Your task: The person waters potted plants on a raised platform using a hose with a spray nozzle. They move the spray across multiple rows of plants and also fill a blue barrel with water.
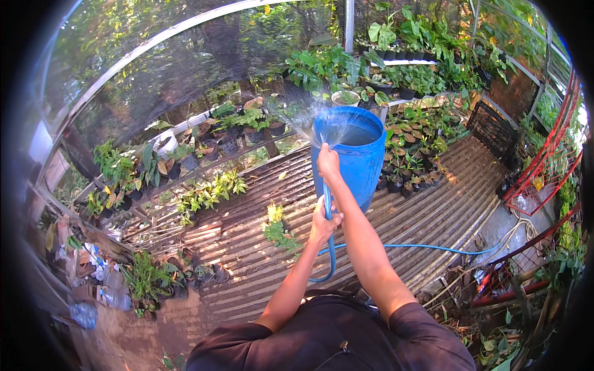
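Note:
Both my hands are closed around a blue garden hose (332, 252). My right hand (328, 160) grips its end, and water fans out from there in a wide spray (318, 123). Lower on the hose, my left hand (322, 222) holds it from the left side. Just beyond my right hand stands a tall blue plastic barrel (355, 174), open at the top, with water visible inside. Part of the spray crosses the barrel's near left rim. Below my left hand the hose bends in a loop and runs off to the right.
Potted plants line a rack (232, 123) on the left and shelves (408, 62) at the back. More pots (408, 157) stand right of the barrel on the slatted floor (436, 208). A black plastic crate (492, 130), red metal gate (545, 167) and large clear bottles (113, 297) are around the edges.

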